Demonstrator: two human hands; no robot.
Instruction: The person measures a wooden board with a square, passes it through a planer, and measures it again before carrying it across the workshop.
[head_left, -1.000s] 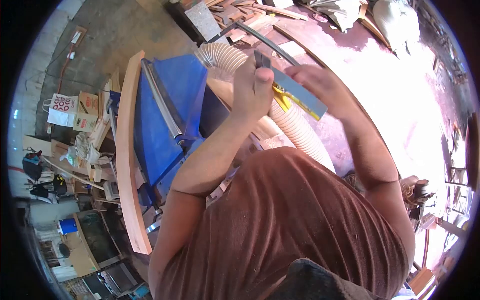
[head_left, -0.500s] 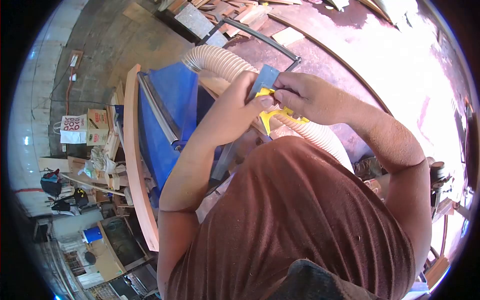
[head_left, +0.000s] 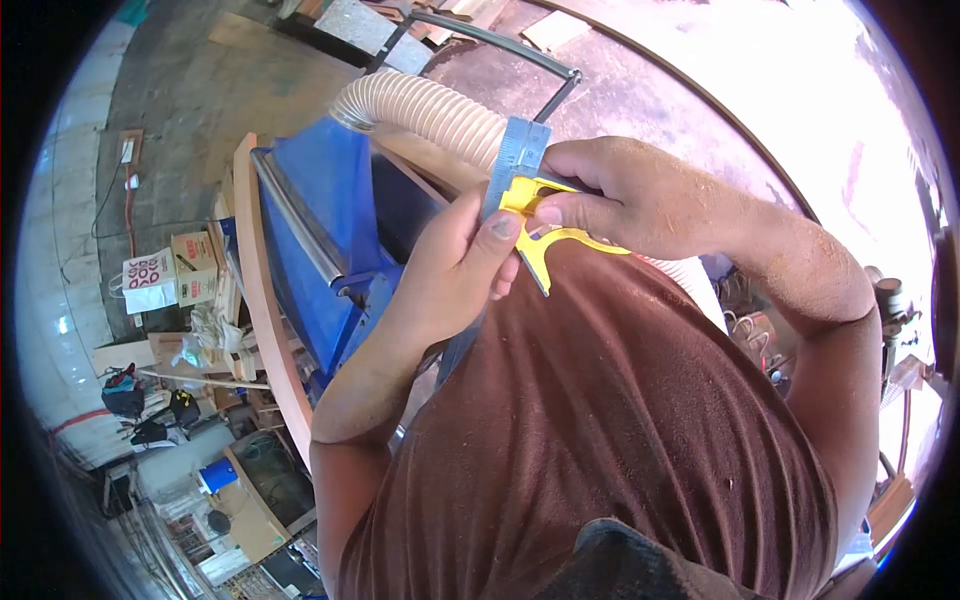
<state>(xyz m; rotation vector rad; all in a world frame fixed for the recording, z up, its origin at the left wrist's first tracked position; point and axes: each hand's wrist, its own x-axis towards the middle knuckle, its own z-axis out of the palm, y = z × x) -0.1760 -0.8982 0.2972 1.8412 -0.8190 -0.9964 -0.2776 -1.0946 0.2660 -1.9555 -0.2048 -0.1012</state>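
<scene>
A combination square (head_left: 521, 150) is held up in front of my chest, its metal rule pointing away from me and its yellow head (head_left: 545, 243) angled to the right. My left hand (head_left: 462, 255) is closed on the rule, the thumb lying where rule and head meet. Fingers of my right hand (head_left: 625, 200) pinch the yellow head near that same joint, the thumb across it. The lower end of the rule passes behind my left hand and is partly hidden.
A ribbed flexible hose (head_left: 425, 110) runs behind my hands. To the left stand a blue machine (head_left: 325, 200) and a long wooden board (head_left: 262, 280). Cardboard boxes (head_left: 195, 268) sit farther left. A black metal frame (head_left: 500, 45) is ahead, and wood pieces lie about.
The combination square is tilted more toward the camera, showing more of its rule and yellow head. My left hand has shifted slightly left and down; the view has moved a little.
</scene>
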